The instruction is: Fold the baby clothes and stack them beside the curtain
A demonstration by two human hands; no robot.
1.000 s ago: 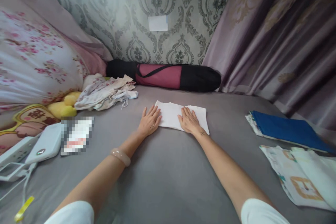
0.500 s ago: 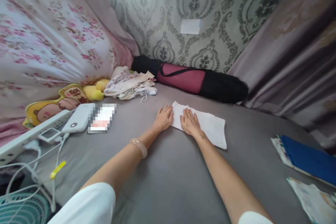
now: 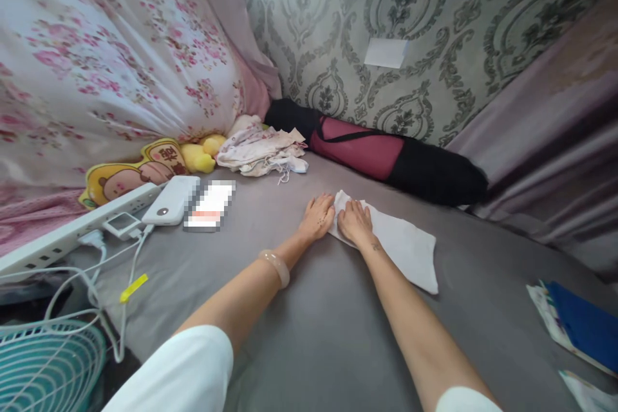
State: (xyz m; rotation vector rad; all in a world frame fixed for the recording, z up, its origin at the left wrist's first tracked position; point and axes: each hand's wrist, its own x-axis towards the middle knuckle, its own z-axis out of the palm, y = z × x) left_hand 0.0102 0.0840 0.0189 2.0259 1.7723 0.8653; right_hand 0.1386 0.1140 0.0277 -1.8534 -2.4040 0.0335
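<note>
A folded white cloth [image 3: 408, 248] lies on the grey sheet in the middle of the head view, its long side slanting down to the right. My left hand [image 3: 317, 215] rests palm down at the cloth's left edge, fingers stretched forward. Just right of it, my right hand [image 3: 355, 221] presses flat on the left part of the cloth, fingers extended and slightly bent. A small fold of cloth rises around the right fingertips. The palms are hidden. A pale bangle [image 3: 275, 268] circles my left wrist.
A black and dark red long bag [image 3: 362, 148] lies along the wall. Crumpled clothes [image 3: 263, 148], a phone [image 3: 210, 206], a power bank [image 3: 172, 201] and a power strip [image 3: 72, 228] are at left, above a teal fan [image 3: 48, 367]. A blue folder [image 3: 586, 322] lies right.
The view has turned left, so the surroundings appear farther right. My right hand has slid slightly closer to my left, and the cloth's left part looks more ruffled.
</note>
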